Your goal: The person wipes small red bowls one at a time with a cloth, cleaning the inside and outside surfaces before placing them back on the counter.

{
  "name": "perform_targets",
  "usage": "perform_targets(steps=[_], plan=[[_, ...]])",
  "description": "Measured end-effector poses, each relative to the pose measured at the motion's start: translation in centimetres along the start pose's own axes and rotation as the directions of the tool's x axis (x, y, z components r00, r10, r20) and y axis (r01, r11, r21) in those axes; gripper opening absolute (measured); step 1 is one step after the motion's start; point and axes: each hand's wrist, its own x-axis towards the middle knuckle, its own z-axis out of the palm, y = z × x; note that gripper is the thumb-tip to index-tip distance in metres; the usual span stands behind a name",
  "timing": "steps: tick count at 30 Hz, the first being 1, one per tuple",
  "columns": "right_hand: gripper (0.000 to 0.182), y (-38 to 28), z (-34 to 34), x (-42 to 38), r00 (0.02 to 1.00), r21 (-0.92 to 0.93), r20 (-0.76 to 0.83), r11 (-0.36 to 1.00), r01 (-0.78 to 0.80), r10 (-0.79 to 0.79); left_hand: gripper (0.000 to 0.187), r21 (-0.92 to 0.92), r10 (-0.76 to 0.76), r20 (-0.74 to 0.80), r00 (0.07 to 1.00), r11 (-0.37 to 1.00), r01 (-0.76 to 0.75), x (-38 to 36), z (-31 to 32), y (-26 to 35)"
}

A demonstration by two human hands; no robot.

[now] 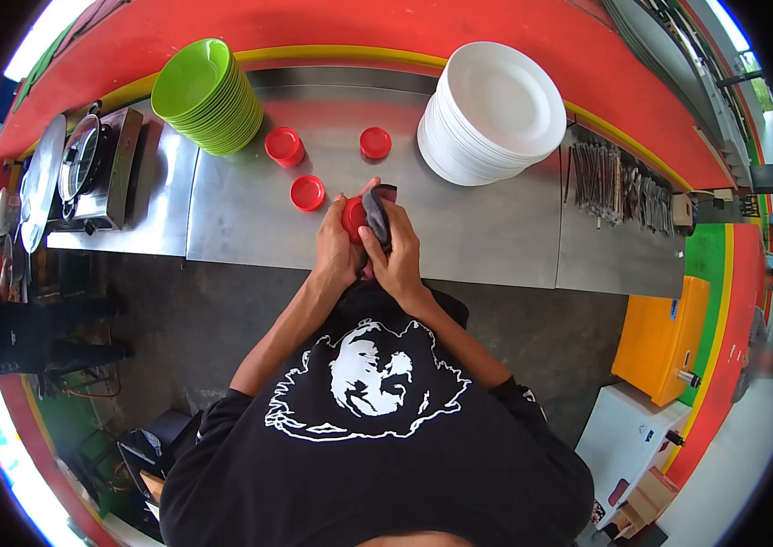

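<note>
- The left hand (336,251), in the middle of the frame, is curled round a small red cup (354,217), fingers wrapped on its side.
- The right hand (397,253) pinches a dark cloth (379,211) and presses it against the cup's open end; the two hands touch one another just above the near edge of the steel counter (478,228).
- Three more red cups stand on the counter just above the hands: one (307,192) nearest the left hand, one (284,146) further up and left, one (375,142) straight above.
- A stack of green bowls (207,96) sits at the upper left, tilted.
- A stack of white plates (491,114) sits at the upper right.
- Cutlery (619,182) lies in a tray at the right.
- A stove with a lidded pot (95,164) stands at the far left.
</note>
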Motion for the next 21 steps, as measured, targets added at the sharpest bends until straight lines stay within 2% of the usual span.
perform_targets(steps=[2, 5, 8, 11, 14, 17, 18, 21], plan=[[0.044, -0.6, 1.2, -0.6, 1.000, -0.058, -0.012, 0.998, -0.007, 0.006, 0.053, 0.095, 0.041, 0.034, 0.999, 0.995, -0.044, 0.3, -2.1, 0.4], [0.044, -0.8, 2.5, -1.4, 0.993, -0.176, -0.102, 0.984, 0.032, -0.051, 0.054, 0.033, 0.072, -0.072, 0.995, 0.997, -0.069, 0.8, -3.2, 0.5], [0.042, -1.5, 3.6, -2.7, 0.985, -0.140, -0.140, 0.983, -0.117, 0.097, 0.055, 0.081, 0.122, -0.107, 0.987, 0.990, -0.114, 0.8, -3.1, 1.8], [0.040, -1.6, 4.0, -3.6, 0.981, -0.058, -0.102, 0.984, -0.169, 0.163, 0.054, 0.196, 0.212, 0.007, 0.977, 0.958, -0.209, 1.6, -4.4, 2.4], [0.040, -2.2, 5.4, -3.9, 0.973, -0.076, -0.230, 0.996, -0.041, 0.022, 0.052, 0.172, 0.076, 0.002, 0.997, 0.982, -0.075, 1.4, -4.2, 2.9], [0.044, -2.2, 7.3, -3.3, 0.972, -0.209, -0.233, 0.977, -0.028, -0.022, 0.051, 0.434, 0.067, 0.121, 0.990, 0.894, -0.113, 0.9, -5.2, 3.7], [0.045, -2.3, 7.6, -3.6, 0.980, -0.201, -0.199, 0.977, -0.074, 0.033, 0.051, 0.417, 0.070, 0.079, 0.994, 0.904, -0.097, 0.9, -5.2, 4.1], [0.043, -2.4, 8.9, -3.7, 0.975, -0.202, -0.213, 0.974, -0.099, 0.055, 0.052, 0.345, 0.023, 0.051, 0.998, 0.938, -0.039, 1.1, -6.7, 4.5]])
